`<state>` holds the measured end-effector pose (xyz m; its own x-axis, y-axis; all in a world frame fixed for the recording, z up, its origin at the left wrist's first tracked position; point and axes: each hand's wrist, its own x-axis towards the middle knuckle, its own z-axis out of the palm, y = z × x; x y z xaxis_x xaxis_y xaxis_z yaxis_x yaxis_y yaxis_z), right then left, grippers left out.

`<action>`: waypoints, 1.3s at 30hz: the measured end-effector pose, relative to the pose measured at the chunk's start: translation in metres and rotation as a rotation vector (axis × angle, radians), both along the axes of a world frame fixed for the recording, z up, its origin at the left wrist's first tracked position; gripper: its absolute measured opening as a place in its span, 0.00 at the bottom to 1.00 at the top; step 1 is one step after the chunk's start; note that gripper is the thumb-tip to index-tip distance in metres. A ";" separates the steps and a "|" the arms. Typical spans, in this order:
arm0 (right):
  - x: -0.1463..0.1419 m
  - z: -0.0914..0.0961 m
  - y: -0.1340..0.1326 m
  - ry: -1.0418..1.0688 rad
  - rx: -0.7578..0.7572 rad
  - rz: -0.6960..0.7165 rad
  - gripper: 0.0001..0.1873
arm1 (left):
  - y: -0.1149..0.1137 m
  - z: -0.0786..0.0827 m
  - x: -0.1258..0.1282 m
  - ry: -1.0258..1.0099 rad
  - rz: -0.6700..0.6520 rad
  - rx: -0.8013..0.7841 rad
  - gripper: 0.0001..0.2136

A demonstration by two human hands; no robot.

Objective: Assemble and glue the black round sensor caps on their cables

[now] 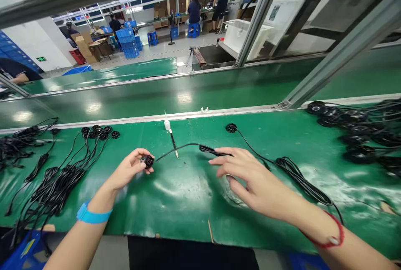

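My left hand (pixel 131 169) pinches a small round black part (pixel 147 161) at the end of a thin black cable (pixel 184 148) on the green bench (pixel 188 194). That cable runs right to a black connector (pixel 210 150). My right hand (pixel 247 176) hovers over the connector with fingers stretched out, fingertips near or touching it. A second round black part (pixel 231 127) lies beyond, its cable trailing to a coiled bundle (pixel 297 171) right of my right hand. A small white-capped pen-like tool (pixel 171 136) lies just behind the cable.
Several finished black cable sets (pixel 59 174) lie in a row at the left. A heap of black round parts with cables (pixel 360 136) sits at the right. A green conveyor belt (pixel 175 94) runs behind a metal rail. People work at benches far back.
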<state>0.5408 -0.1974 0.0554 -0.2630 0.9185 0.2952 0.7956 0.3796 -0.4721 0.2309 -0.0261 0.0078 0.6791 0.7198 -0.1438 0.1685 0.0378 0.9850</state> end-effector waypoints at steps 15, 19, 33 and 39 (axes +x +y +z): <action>-0.070 -0.052 0.078 0.673 -0.283 -0.086 0.04 | -0.009 -0.009 0.055 -0.369 0.017 -0.574 0.14; -0.074 -0.065 0.070 0.763 -0.239 -0.120 0.06 | -0.015 -0.022 0.057 -0.366 0.015 -0.685 0.16; -0.073 -0.082 0.069 0.384 0.050 0.082 0.11 | -0.027 -0.029 0.056 -0.144 0.103 -0.742 0.19; -0.072 -0.083 0.069 0.437 0.035 0.017 0.11 | -0.026 -0.028 0.053 -0.155 0.085 -0.722 0.17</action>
